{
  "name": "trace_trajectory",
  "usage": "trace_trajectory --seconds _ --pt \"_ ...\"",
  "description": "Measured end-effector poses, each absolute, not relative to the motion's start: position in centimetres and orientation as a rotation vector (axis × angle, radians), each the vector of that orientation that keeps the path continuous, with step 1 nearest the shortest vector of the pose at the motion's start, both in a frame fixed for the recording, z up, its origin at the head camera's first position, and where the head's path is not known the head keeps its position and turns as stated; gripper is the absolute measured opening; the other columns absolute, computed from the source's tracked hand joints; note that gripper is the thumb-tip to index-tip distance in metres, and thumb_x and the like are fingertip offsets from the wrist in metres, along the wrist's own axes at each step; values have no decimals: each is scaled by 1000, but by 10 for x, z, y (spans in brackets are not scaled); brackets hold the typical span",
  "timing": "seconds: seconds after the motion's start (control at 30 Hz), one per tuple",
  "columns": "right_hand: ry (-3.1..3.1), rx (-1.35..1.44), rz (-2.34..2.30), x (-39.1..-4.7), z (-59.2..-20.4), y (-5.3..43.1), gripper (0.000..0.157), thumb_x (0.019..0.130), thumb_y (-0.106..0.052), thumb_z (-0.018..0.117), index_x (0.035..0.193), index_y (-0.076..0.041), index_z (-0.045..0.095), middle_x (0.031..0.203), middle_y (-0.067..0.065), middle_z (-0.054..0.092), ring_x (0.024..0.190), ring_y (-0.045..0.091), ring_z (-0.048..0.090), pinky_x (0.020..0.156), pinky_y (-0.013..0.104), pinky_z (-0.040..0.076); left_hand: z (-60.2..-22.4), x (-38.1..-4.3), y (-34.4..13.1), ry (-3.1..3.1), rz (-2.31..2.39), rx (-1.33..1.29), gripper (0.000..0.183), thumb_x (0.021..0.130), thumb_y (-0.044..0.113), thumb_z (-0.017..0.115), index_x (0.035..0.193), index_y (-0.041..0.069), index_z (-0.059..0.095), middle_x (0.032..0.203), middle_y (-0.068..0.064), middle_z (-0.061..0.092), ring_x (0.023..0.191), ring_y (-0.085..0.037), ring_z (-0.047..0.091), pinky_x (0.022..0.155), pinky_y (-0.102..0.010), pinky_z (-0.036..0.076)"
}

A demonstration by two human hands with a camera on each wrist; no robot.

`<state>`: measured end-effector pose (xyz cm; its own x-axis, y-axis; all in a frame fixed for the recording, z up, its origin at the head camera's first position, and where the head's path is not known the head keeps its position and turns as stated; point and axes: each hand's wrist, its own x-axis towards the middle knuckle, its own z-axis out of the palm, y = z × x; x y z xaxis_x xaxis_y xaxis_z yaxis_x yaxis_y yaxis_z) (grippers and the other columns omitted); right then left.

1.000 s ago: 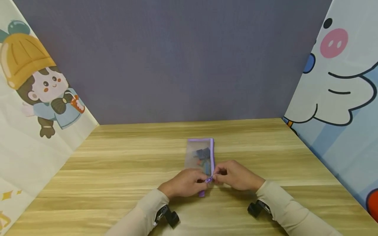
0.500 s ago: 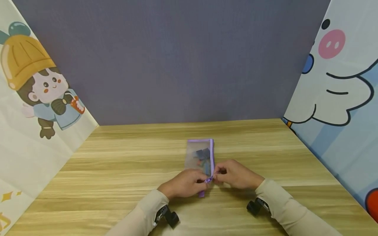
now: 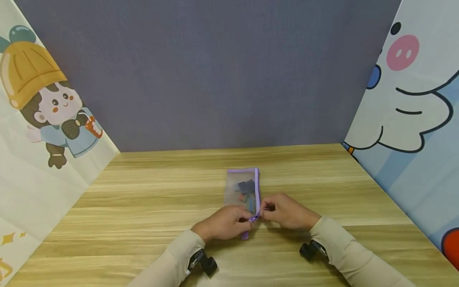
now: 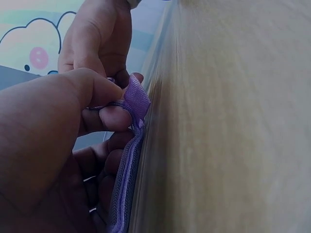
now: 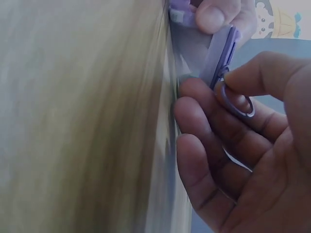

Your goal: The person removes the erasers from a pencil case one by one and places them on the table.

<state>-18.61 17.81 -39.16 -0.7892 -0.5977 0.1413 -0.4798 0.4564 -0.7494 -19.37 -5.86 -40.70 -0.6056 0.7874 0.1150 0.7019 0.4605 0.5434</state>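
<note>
A see-through zip pouch with purple edging lies flat on the table, several dark and coloured pieces showing inside. My left hand rests over its near part and pinches the zipper end between thumb and finger. In the left wrist view, the zipper runs down beside those fingers, and a purple fabric tab sticks out past them. My right hand, at the pouch's near right corner, pinches the zipper pull. The pull's ring shows under the thumb in the right wrist view, the other fingers loosely bent below.
The wood-grain table extends around the pouch. A grey panel stands along the back, with cartoon-printed sheets at the left and right sides. Both wrists carry small black cameras close to the tabletop.
</note>
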Motion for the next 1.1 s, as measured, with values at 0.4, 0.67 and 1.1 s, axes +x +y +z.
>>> trace_trajectory --seconds 0.4,0.67,1.1 --pt "2568 -923 -1214 -191 -395 182 8 93 -10 67 85 -11 69 78 -8 64 70 8 56 60 23 48 -408 -195 -58 2537 859 1313 33 96 18 64 65 23 54 77 13 53 67 -2 47 59 -17 40" --pt "2491 -893 -1252 -194 -394 182 8 94 -9 66 87 -8 68 78 2 67 67 10 57 55 22 47 -408 -196 -58 2519 868 1325 33 96 16 62 65 22 54 76 13 52 66 -2 46 57 -17 39" --pt "2364 -832 -1260 -197 -388 185 8 96 -8 64 91 -5 68 83 8 71 73 23 67 62 35 58 -408 -193 -57 2494 890 1311 30 95 16 62 67 22 57 78 14 56 67 -1 50 58 -18 43"
